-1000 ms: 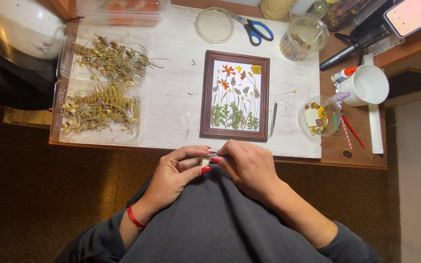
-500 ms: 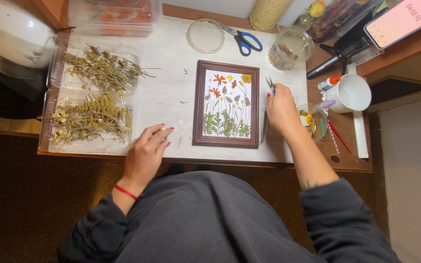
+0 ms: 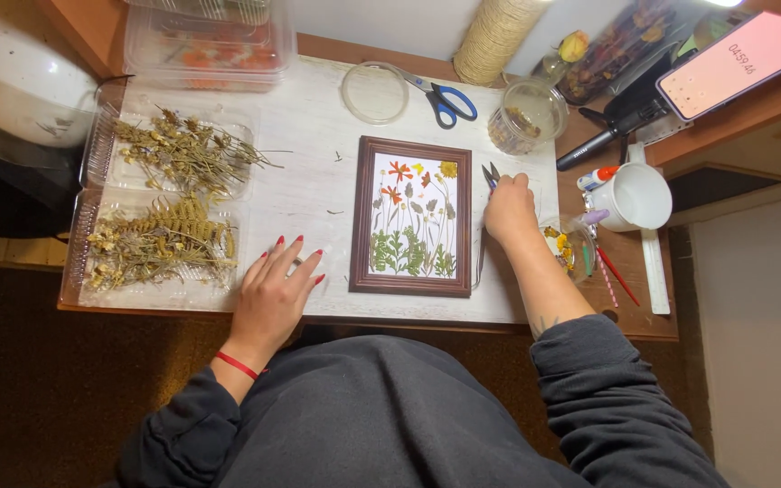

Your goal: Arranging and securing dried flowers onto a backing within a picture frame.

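A: Head view. Right hand point(image 3: 510, 210) sits just right of the brown picture frame point(image 3: 411, 217), fingers curled around small dark-tipped snips or tweezers point(image 3: 490, 173). Tips stick out above the knuckles, near the frame's upper right corner.

B: Clamped on the tool?

A: Yes, closed around it. Can't tell which kind of tool.

B: Left hand?

A: Left hand point(image 3: 273, 287) flat on the white tabletop point(image 3: 309, 136), fingers spread, holding nothing. Just left of the frame's lower corner, beside a clear tray of dried plants point(image 3: 157, 248).

B: Frame position?

A: Centre of the tabletop, upright to the viewer, pressed flowers inside. Between both hands.

B: Other items?

A: Blue-handled scissors point(image 3: 445, 99) above the frame, glass jar point(image 3: 528, 113) to their right, white mug point(image 3: 633, 194) right of the right hand. Small glass dish point(image 3: 564, 246) touching the right wrist.
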